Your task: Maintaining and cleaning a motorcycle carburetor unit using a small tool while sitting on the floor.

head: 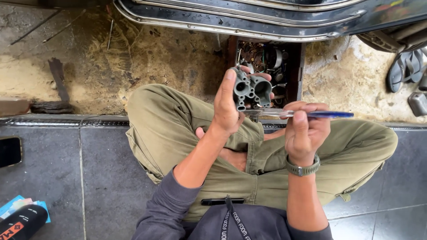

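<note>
Item: grey cast metal part with two round bores and several small tubular posts, held up over the lap, in front of an open wooden box of small parts

Left hand: closed around the metal part, thumb along its near side, fingertips showing at its far edge

Right hand: closed on a screwdriver with a clear and blue handle, lying level, its tip end reaching toward the underside of the metal part; whether it touches cannot be told. Green wristwatch on this wrist

Person: seated cross-legged, olive trousers, grey long sleeves pushed up, black lanyard at the chest

Surroundings: dark grey tiled floor under the person; rough, stained concrete ground beyond its edge; dark vehicle body with chrome trim along the top; sandals at upper right; black can and blue packet at lower left
</note>
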